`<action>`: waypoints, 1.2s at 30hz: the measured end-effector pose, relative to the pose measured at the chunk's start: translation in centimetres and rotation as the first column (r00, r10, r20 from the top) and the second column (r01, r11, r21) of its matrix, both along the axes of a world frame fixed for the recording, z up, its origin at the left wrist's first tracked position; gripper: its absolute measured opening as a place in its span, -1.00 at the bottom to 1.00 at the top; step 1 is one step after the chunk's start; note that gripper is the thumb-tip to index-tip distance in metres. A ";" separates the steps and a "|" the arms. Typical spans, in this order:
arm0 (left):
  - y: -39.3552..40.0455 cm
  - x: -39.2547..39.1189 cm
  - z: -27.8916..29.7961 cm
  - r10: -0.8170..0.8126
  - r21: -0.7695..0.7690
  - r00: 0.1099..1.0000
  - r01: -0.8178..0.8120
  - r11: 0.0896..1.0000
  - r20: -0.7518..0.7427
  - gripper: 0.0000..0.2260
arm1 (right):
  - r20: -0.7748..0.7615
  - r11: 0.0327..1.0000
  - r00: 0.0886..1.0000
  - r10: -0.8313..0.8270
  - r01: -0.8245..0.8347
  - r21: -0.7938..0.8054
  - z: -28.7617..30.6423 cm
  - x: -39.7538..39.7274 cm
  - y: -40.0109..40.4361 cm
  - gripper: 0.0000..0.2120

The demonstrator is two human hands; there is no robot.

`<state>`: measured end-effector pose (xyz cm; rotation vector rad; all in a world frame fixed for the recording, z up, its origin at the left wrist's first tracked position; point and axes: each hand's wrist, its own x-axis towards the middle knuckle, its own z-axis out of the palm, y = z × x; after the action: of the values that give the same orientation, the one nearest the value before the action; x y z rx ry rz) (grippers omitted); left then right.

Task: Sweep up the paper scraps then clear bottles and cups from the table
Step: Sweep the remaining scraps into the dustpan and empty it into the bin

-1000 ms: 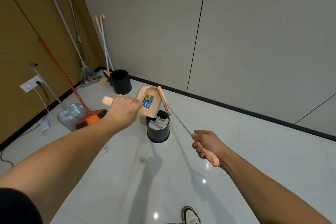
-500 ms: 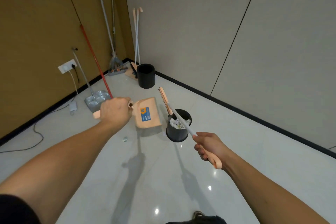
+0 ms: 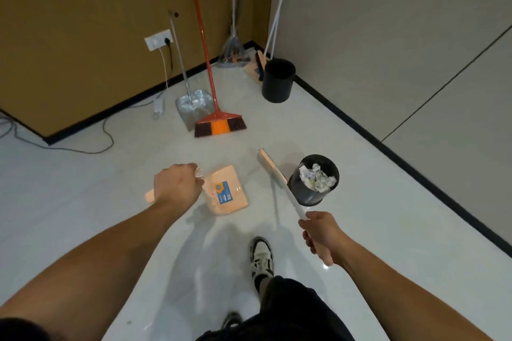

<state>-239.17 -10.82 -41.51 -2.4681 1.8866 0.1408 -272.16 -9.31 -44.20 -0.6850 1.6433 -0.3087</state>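
Dustpan (image 3: 225, 194) gripped by left hand (image 3: 177, 187), broom (image 3: 279, 177) handle clenched by right hand (image 3: 321, 235), scraps (image 3: 318, 178) piled inside bin (image 3: 314, 180) just right of dustpan; bin could be tipped by swinging broom head.

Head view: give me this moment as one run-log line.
left hand grips peach dustpan | right hand grips broom | paper scraps in bin | table not in view

We see a bare office-like corner: tiled floor (image 3: 83, 202), panelled walls (image 3: 388, 22), wall socket (image 3: 158, 39), leaning brooms (image 3: 219, 124) and bins (image 3: 278, 80).
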 end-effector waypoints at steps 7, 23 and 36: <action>-1.5 0.6 -3.5 0.209 0.151 0.978 -0.205 0.967 -0.010 -0.83 | -0.034 0.986 0.997 0.070 -0.064 0.155 -3.3 0.4 -8.4 -0.85; -0.8 4.8 -3.9 0.603 0.196 0.796 -0.584 0.788 -0.054 -0.86 | 0.090 0.932 0.969 0.230 -0.246 0.265 -4.1 6.5 -13.4 -0.92; 4.4 6.3 -5.6 0.680 0.192 0.714 -0.653 0.733 -0.167 -0.86 | 0.034 0.785 0.833 0.552 -0.532 0.316 -6.6 11.3 -10.7 -0.78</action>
<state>-232.83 -6.42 -47.13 -3.0165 0.8713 0.5537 -260.86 -19.98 -50.75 -0.8915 1.4299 0.3932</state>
